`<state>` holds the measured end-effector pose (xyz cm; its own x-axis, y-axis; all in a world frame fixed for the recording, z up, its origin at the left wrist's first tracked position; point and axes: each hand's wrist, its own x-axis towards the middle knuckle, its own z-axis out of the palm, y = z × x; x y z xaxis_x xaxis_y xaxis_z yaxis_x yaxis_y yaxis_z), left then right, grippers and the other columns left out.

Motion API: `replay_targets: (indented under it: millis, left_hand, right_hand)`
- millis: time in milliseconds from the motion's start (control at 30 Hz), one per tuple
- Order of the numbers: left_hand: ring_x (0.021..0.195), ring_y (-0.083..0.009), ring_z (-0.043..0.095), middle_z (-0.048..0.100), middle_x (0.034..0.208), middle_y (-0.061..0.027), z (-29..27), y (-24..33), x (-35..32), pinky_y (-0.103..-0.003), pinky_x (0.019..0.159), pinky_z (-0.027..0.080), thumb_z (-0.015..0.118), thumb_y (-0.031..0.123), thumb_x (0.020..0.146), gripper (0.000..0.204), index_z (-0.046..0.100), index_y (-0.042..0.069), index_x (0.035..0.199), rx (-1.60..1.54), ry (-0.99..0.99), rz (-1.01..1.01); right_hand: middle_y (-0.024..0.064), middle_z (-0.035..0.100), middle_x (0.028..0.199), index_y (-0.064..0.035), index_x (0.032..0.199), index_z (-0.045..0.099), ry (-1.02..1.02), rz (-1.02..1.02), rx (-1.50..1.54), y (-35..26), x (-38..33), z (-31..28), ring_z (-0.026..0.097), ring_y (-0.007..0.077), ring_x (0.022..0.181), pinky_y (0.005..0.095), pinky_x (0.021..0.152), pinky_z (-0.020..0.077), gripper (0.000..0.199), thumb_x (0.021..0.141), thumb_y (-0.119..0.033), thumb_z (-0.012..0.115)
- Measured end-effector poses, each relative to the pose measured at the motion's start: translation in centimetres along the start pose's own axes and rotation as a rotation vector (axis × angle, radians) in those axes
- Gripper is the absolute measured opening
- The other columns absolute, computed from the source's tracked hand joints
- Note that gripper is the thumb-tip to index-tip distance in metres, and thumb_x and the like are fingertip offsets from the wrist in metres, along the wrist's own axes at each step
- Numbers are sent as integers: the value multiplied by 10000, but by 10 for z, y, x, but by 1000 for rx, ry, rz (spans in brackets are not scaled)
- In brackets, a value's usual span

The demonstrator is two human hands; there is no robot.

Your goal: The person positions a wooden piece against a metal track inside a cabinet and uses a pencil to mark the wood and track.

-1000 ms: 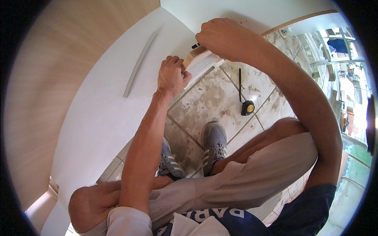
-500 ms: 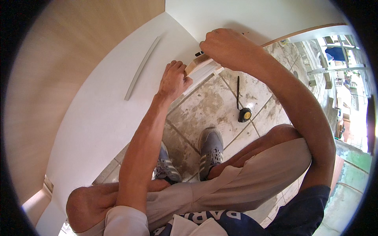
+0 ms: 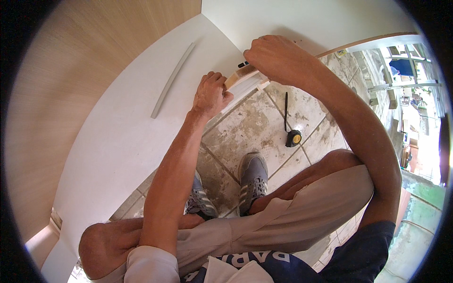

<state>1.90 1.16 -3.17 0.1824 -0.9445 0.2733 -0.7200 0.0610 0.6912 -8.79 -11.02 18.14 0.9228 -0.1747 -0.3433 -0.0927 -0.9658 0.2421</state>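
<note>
Right below me, a dark shirt (image 3: 302, 271) with pale lettering is showing at the lower edge, and beige shorts (image 3: 292, 207) are stretching across two bent knees. Two grey shoes (image 3: 253, 177) with pale stripes are resting on the floor (image 3: 236, 127), whose tiles are wearing brown stains.

Moving out, I'm picking up a tape measure (image 3: 293, 138), black with a yellow centre, and a thin dark strip is pointing up the view from it, away from the knees. It's lying on the tiles, well apart from both hands.

Now the action! The left hand (image 3: 211, 94) is sitting at the near end of a wood piece (image 3: 239, 75), fingers bent narrow, thumb lying lower; whether that grip is really pinching the wood, I'm not able to tell. The wood piece is lying slantwise between the two hands, by the edge of a white panel (image 3: 118, 122).

Over at the far end, the right hand (image 3: 266, 56) is hanging in a tight curl, knuckles up. A dark-tipped stick (image 3: 242, 64) is poking out just beside its fingers, but the palm is hiding, so I'm not able to tell what that grip is holding.

On the white panel a slim grey strip (image 3: 172, 80) is lying, touched by neither hand. Beyond, a wood-grain panel (image 3: 52, 94) is filling the left side, an upper white panel (image 3: 306, 16) is spanning the top, and far right, a blue thing (image 3: 401, 66) is showing among pale bars.
</note>
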Motion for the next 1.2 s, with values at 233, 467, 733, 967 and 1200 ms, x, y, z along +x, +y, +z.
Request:
replay_targets:
  millis: [233,467,733,967,1200]
  left_hand:
    - [912,-350,567,604,877,-148,0,-1,1,-456,882,488,664,57,700,214,605,-15,893,-13,-5,3]
    - [921,-342,570,602,876,-141,-2,0,1,-458,898,485,680,65,703,222,613,-12,900,-15,1,14]
    - [910,-335,575,606,869,-137,-1,1,2,-461,886,488,686,75,702,218,620,-2,895,1,-15,-5]
    - [892,-332,576,614,847,-131,0,-5,2,-439,861,498,675,75,684,185,620,11,849,-28,-11,22]
    - [888,-330,583,622,852,-128,1,-3,1,-442,869,501,679,61,682,194,621,3,858,-35,2,26]
  right_hand:
    - [161,686,912,11,886,679,-12,1,-1,0,0,-1,688,320,944,416,843,557,118,774,3,715]
    - [163,687,922,10,908,685,1,7,-10,0,-1,0,684,317,963,418,866,551,121,789,8,701]
    - [160,691,906,13,889,683,-34,27,-14,-1,2,-1,687,318,945,418,857,556,118,774,12,710]
    - [157,691,901,-2,871,679,44,-10,-2,2,0,2,692,314,924,414,846,560,110,768,5,717]
    - [150,695,896,2,882,687,-13,10,-26,0,0,2,695,304,930,405,840,561,110,776,-1,717]
